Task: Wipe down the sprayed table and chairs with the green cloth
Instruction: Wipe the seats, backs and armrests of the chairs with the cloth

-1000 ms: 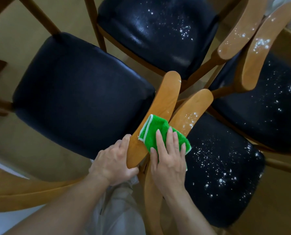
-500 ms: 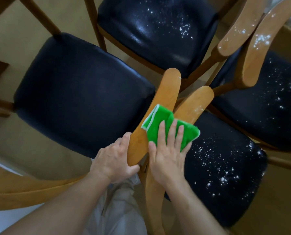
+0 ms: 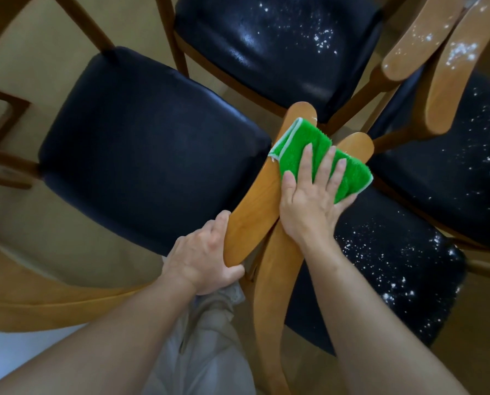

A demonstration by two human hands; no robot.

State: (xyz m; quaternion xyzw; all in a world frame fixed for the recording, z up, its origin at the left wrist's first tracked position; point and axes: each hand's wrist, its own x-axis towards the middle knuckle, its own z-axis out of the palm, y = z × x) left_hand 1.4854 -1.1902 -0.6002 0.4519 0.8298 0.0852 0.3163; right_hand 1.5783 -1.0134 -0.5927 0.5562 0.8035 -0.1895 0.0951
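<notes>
We've got the right hand point(image 3: 309, 203) pressing flat, fingers straight, on the fluffy green cloth point(image 3: 320, 155) w/ white trim, atop two curved wooden chair backrests point(image 3: 255, 212). Left hand point(image 3: 203, 258) grips the backrest's near end, just below-left of the cloth. Droplet-speckled black padded seat point(image 3: 395, 266) right of it.

My right hand point(image 3: 309, 201) presses the folded green cloth point(image 3: 323, 158) flat across two curved wooden chair backrests point(image 3: 255, 206). My left hand point(image 3: 206, 258) grips the nearer backrest's end beside a black padded seat point(image 3: 146, 143).
</notes>
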